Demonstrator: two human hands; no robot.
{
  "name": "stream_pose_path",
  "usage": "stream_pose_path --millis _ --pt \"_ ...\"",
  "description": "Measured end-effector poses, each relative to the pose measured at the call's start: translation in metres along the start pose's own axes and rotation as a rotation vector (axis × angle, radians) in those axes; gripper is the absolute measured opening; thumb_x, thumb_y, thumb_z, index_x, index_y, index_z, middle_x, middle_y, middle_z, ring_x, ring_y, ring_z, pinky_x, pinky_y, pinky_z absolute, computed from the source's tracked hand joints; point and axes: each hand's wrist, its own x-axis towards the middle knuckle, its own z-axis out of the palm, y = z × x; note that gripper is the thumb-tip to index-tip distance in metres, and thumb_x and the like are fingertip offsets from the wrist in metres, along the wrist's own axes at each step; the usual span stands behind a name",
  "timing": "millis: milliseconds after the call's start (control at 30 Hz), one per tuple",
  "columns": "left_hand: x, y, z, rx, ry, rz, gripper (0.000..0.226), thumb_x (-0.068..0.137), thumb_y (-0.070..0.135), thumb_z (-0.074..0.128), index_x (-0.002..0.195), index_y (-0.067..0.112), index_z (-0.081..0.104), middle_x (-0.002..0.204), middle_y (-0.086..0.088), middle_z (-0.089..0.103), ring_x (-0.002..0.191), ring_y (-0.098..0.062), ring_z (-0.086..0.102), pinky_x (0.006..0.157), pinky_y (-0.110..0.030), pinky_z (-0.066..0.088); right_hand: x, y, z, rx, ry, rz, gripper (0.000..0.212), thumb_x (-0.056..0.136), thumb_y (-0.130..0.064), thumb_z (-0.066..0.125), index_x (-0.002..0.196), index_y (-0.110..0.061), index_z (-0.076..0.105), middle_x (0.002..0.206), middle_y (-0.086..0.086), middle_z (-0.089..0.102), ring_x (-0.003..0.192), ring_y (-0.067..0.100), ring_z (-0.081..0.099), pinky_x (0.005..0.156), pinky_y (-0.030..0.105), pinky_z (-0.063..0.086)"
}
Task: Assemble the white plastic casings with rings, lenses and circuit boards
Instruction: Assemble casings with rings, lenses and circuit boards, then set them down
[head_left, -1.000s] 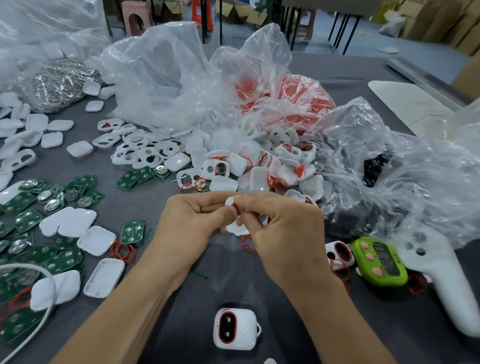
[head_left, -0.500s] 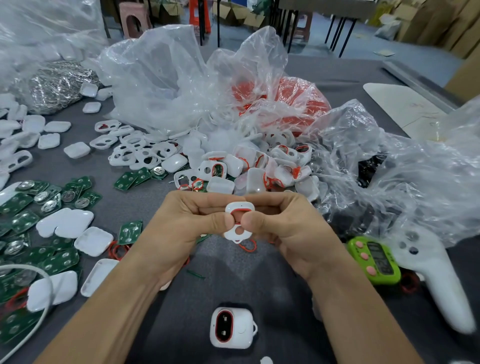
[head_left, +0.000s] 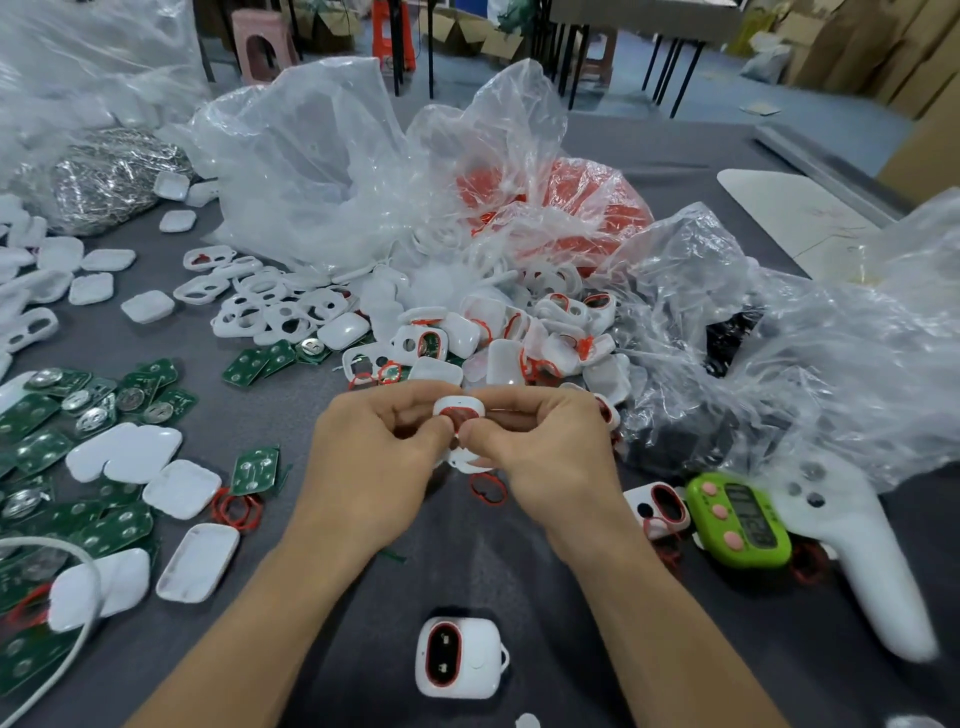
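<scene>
I have the white casing (head_left: 460, 408) pinched between my left hand (head_left: 371, 462) and right hand (head_left: 543, 462), held just above the tabletop (head_left: 467, 566), on the near side of the heap of parts (head_left: 519, 338). The fingers (head_left: 410, 402) of both hands are curled tight on its edges, thumbs meeting over its face. A red ring (head_left: 457, 417) shows in its window. I judge the shell light, stiff and slick, the ring soft — so grip the rims and press gently.
</scene>
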Motion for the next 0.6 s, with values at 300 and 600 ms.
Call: stream_pose_path --millis 300,600 --pt "-0.001 0.004 0.008 -0.337 -0.113 -0.116 0.031 0.083 0.028 0.078 0.114 0.032 0.076 0.091 -0.019 0.076 0.084 -0.022 0.066 0.09 -0.051 0.058 -0.006 -0.008 -0.001 0.035 -0.047 -0.219 0.038 0.08 0.013 0.071 0.094 -0.021 0.08 0.088 -0.003 0.08 0.084 0.011 0.077 0.075 0.02 0.058" --pt "0.02 0.004 -0.024 -0.957 -0.213 -0.542 0.039 0.095 0.03 0.054 0.119 0.003 0.069 0.119 -0.017 0.074 0.106 -0.025 0.074 0.077 -0.032 0.063 0.004 -0.012 -0.042 -0.736 0.214 -0.177 0.014 0.075 -0.018 0.079 0.072 -0.031 0.079 0.061 -0.021 0.069 0.063 -0.003 0.065 0.057 0.005 0.043"
